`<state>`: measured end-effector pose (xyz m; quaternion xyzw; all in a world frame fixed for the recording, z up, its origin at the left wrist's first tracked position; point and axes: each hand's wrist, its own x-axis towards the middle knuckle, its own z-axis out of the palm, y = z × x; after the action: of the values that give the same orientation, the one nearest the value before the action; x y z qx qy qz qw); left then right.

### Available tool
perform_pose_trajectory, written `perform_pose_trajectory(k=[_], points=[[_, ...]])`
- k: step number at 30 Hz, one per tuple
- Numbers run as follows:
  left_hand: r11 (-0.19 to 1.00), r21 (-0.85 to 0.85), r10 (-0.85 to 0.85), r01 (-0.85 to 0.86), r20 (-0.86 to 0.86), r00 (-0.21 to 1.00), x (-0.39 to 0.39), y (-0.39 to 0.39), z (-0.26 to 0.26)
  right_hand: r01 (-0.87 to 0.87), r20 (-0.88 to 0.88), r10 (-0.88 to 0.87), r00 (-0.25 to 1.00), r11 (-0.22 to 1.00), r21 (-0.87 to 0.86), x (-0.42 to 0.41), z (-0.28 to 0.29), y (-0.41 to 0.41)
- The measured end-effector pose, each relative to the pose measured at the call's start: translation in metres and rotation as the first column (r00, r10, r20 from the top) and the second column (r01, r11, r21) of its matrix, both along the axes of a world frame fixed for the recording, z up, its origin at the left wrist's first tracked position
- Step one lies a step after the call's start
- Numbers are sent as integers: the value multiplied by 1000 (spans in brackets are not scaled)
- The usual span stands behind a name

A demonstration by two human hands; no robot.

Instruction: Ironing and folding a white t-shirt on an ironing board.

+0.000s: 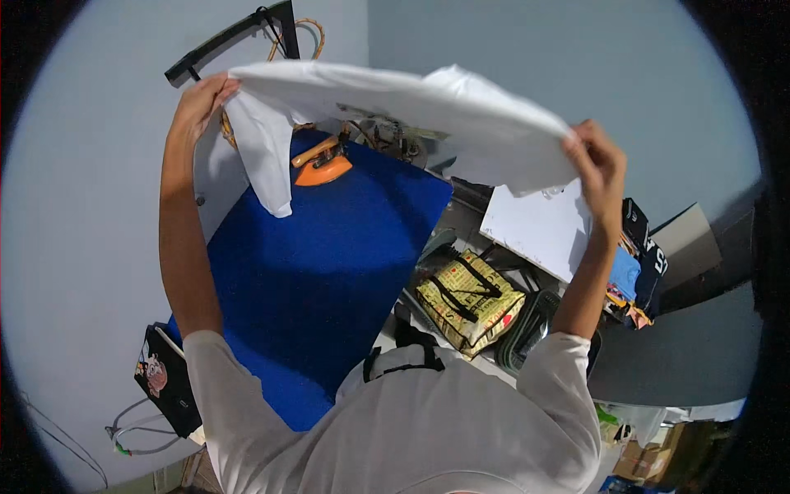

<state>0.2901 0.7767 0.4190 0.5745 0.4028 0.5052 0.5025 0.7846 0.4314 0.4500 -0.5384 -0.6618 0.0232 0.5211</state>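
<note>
A white garment (395, 99) with a dark print stretches in the air between my raised hands. My left hand (207, 102) grips its upper left corner, where a sleeve-like part hangs down over the blue board. My right hand (595, 160) pinches the opposite end at the right. Below the cloth, an orange clothes iron (324, 170) with a wooden handle rests near the far end of the blue-covered ironing surface (321, 272). Part of what stands behind the garment is hidden.
Right of the blue surface are a yellow printed bag (472, 299) with black straps, dark plastic baskets (531, 333) and a white tabletop (537, 228). Folded clothes (632, 272) lie farther right. A black bag (166, 376) hangs at the left, and a dark bracket (237, 37) is on the wall.
</note>
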Motion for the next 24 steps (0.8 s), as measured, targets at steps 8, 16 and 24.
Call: perform_pose_trajectory(k=[8,16,24], points=[[982,-183,15,-55,-217,976,-77,-39,-138,-245,-57,245,968,865,-437,-105,-156,-33],[928,-170,120,-333,-707,697,-204,-73,-365,-450,1,545,838,693,-563,-207,-328,-45],[926,119,282,-358,-848,449,-288,-145,-420,-703,-298,823,484,162,-692,-301,-385,-63]])
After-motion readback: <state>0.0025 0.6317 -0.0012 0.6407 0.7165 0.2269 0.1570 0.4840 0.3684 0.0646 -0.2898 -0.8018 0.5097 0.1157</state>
